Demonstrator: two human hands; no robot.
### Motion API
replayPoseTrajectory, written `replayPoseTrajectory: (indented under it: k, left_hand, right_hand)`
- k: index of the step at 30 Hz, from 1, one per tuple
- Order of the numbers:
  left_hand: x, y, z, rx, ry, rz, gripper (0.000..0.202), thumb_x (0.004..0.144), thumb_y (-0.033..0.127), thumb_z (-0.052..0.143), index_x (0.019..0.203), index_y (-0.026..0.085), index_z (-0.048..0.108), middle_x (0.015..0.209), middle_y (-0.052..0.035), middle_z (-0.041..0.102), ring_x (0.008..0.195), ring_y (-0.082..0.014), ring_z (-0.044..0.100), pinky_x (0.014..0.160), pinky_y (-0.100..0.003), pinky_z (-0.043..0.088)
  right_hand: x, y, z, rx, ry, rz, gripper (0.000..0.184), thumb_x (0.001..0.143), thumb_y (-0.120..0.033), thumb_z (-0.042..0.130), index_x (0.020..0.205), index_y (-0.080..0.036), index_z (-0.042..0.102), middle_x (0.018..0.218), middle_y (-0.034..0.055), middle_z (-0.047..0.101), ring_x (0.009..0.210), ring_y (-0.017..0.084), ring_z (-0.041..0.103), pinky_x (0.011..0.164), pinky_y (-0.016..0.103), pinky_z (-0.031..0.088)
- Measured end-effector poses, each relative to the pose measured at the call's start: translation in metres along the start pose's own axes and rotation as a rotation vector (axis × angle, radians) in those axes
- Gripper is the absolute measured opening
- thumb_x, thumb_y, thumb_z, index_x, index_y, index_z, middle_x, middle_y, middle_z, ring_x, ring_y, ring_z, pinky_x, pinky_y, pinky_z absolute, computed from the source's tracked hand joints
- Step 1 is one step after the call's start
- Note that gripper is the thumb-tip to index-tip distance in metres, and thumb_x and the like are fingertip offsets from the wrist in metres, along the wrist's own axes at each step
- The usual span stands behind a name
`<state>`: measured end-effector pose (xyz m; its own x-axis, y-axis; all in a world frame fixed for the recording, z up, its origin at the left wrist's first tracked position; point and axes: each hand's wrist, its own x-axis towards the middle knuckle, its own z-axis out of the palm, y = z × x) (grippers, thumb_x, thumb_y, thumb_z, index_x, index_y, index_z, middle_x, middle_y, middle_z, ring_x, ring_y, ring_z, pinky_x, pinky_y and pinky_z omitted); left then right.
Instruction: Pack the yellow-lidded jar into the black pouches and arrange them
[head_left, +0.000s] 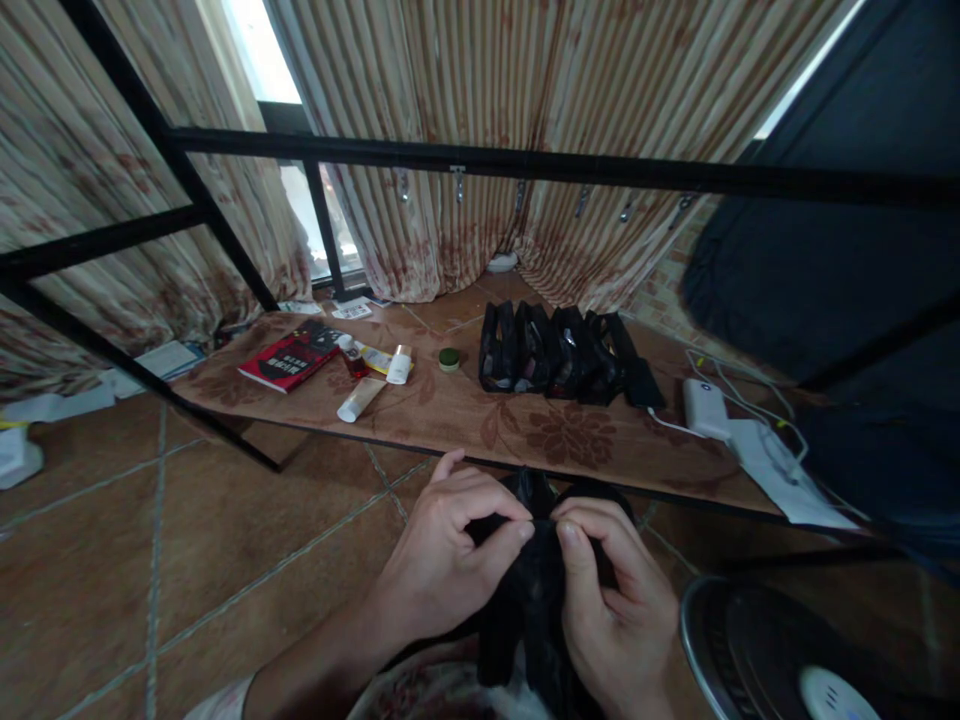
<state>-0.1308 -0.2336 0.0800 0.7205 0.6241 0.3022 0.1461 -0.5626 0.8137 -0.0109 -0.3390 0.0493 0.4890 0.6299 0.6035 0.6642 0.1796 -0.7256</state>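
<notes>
My left hand and my right hand are close together above my lap, low in the middle of the head view. Between them hangs a black cloth item, dark and limp, with strips trailing down; its exact kind cannot be made out. Thumb and forefinger of each hand pinch its upper edge, with a small gap between the two pinches. Past the hands, on a low brown cloth-covered table, a row of black mesh pouches stands upright, side by side.
Left on the table lie a red book, a small bottle, a white jar, a tube and a green-lidded tin. A white charger with cables is at right. A black bar crosses above; a round fan stands lower right.
</notes>
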Motion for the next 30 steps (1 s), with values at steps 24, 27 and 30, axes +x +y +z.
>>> replayPoseTrajectory:
  k: [24,27,30]
  left_hand:
    - [-0.002,-0.006,0.002,-0.025,0.043,0.113,0.029,0.093,0.008,0.051,0.106,0.024,0.071,0.098,0.0024,0.078,0.09,-0.0118,0.071,0.108,-0.032,0.042]
    - [-0.001,-0.006,0.001,0.027,-0.006,0.229,0.036,0.093,0.006,0.049,0.118,0.026,0.065,0.105,0.0038,0.077,0.089,-0.0092,0.072,0.118,-0.037,0.03]
    - [0.0,-0.006,0.001,0.092,-0.013,0.248,0.042,0.094,0.008,0.049,0.13,0.026,0.057,0.104,0.0023,0.077,0.09,-0.0092,0.071,0.121,-0.041,0.024]
  right_hand:
    - [0.008,0.001,-0.011,0.025,-0.145,0.191,0.01,0.093,-0.026,0.061,0.102,-0.025,0.065,0.098,0.0011,0.068,0.092,0.016,0.064,0.078,0.025,0.05]
    - [0.015,-0.005,-0.016,-0.01,-0.272,0.099,0.009,0.092,-0.024,0.062,0.099,-0.026,0.066,0.097,0.0003,0.068,0.093,0.016,0.064,0.079,0.026,0.05]
    - [0.018,-0.009,-0.015,-0.083,-0.261,0.036,0.008,0.093,-0.02,0.06,0.089,-0.024,0.065,0.084,-0.0015,0.067,0.081,0.014,0.064,0.072,0.025,0.049]
